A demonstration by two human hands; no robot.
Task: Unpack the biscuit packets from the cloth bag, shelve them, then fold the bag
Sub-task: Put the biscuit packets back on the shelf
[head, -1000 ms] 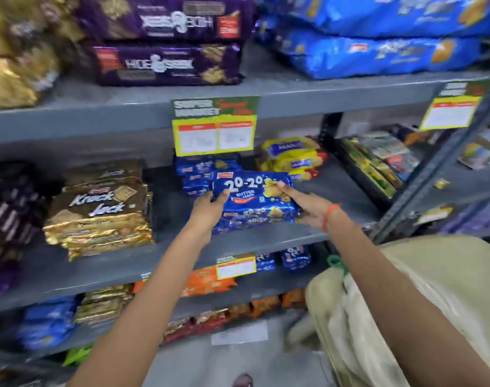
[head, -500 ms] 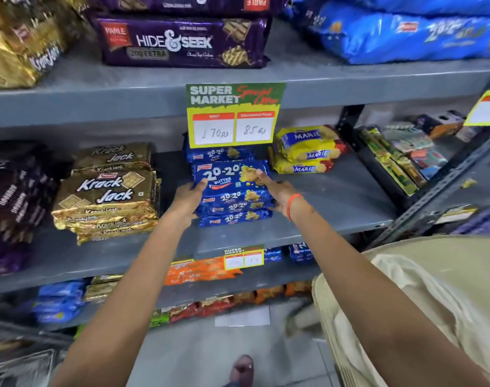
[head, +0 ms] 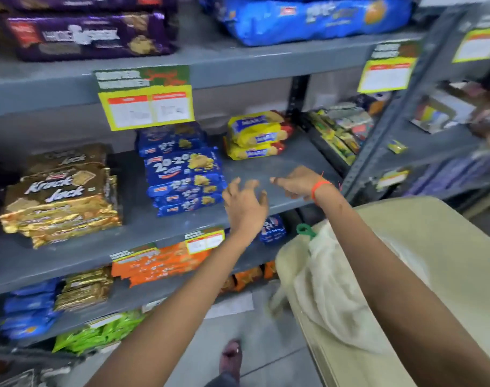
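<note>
A stack of blue 20-20 biscuit packets lies on the middle grey shelf. My left hand hovers just right of the stack with its fingers spread, holding nothing. My right hand, with an orange band at the wrist, hangs over the bare shelf further right, fingers loose and empty. The pale cloth bag lies crumpled on a beige table at the lower right, under my right forearm. A green tie shows at the bag's top.
Gold Krack Jack packets sit left of the blue stack, yellow Marie packets behind right. Purple and blue packs fill the shelf above. Orange, gold, blue and green packets lie on lower shelves. A second rack stands at right.
Both hands let go of the blue packet, which now lies on top of the stack. The hands have drawn back to the right of it, and the view has shifted right.
</note>
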